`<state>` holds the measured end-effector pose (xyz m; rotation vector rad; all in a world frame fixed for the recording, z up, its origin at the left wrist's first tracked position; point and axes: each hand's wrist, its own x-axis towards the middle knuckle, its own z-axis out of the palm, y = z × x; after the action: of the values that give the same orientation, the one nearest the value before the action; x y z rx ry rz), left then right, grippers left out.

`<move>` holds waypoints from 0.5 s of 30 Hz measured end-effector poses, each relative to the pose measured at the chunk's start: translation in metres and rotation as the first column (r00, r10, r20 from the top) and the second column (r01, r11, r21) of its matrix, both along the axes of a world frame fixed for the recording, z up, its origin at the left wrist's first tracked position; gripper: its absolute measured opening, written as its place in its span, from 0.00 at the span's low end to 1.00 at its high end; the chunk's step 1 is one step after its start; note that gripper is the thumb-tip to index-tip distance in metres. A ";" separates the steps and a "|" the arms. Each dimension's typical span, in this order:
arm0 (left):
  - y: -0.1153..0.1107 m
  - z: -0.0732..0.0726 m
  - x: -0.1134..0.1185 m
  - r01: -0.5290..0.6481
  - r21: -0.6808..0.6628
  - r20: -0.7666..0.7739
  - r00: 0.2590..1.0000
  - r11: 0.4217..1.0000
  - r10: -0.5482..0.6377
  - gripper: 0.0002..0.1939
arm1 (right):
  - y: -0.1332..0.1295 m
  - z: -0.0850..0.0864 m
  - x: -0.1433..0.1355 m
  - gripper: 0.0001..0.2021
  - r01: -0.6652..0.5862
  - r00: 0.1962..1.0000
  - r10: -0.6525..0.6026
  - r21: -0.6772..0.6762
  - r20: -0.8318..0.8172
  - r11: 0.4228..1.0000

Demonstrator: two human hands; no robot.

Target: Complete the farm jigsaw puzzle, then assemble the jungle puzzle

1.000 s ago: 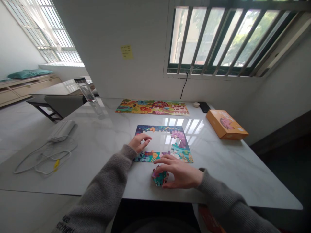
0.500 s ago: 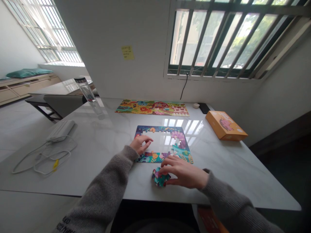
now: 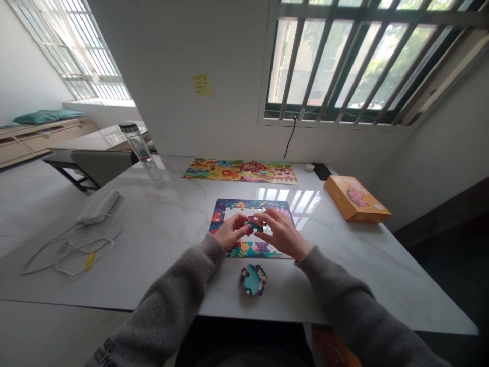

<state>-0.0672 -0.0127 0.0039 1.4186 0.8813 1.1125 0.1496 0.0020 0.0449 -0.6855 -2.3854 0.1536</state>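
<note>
Above the open middle of a partly assembled puzzle, a teal and dark red puzzle piece is held between both hands. My left hand pinches its left side with thumb and fingers. On its right side, my right hand grips it with the fingertips. The puzzle's colourful border surrounds a pale middle, and my hands cover part of it. A small pile of loose puzzle pieces, teal on top, lies on the table nearer to me.
A long farm-animal puzzle lies near the wall. An orange box and black phone are at right. A clear bottle stands back left, with a white power strip and cable in front.
My right hand has moved from the pile up over the puzzle with a piece. My left hand has shifted right and now grips that piece too. The pile is uncovered.
</note>
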 end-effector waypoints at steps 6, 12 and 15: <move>0.002 0.000 0.002 -0.084 -0.044 0.068 0.994 0.996 0.087 0.26 | -0.002 -0.015 -0.010 0.17 0.013 0.965 -0.051 -0.147 -0.258 0.989; 0.001 -0.002 0.006 -0.082 -0.012 0.076 0.994 0.997 0.082 0.26 | 0.000 -0.027 -0.010 0.14 0.007 0.923 -0.197 -0.496 -0.331 0.868; 0.001 -0.003 0.005 -0.137 0.063 0.034 0.990 0.989 0.135 0.25 | 0.000 -0.030 -0.012 0.17 -0.002 0.943 -0.181 -0.544 -0.281 0.839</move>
<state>-0.0623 -0.0112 0.0008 1.4083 0.9399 1.2721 0.1377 0.0017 0.0153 -0.9445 -1.9835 0.8589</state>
